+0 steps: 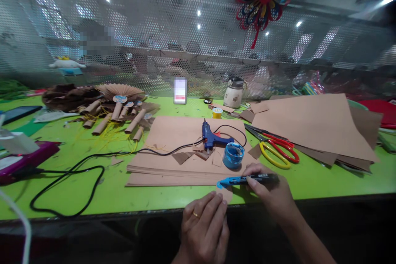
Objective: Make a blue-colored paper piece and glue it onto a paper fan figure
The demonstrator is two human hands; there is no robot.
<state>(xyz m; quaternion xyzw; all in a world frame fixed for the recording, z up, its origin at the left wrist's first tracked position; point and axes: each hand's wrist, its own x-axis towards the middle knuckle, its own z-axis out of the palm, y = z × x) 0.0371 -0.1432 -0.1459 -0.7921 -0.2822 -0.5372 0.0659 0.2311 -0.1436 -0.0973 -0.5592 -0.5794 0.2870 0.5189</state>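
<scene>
The right hand [272, 192] has its grip closed around a slim black-barrelled brush with a blue-smeared tip [247, 180], pinching the rear half of the barrel. The tip points away from that grip toward the left hand [204, 218]. Pale marks on the barrel are too small to read.

The left hand holds a small rounded brown paper scrap [225, 194] in a narrow fingertip grip at the near edge of the bright green worktop [324, 177]. The brush tip sits at the scrap's far edge, touching or just clear; I cannot tell which.

Just beyond the right grip stands a small round blue tub [233, 155], open, with blue stuff inside. Past it a blue hot-glue gun [212, 138] lies on a stack of brown paper sheets [167, 161]. Beyond the right grip and to its outer side lie yellow-and-red-handled scissors [275, 148]. Farther off stands a white jar with a dark lid [233, 93], its contents hidden.
</scene>
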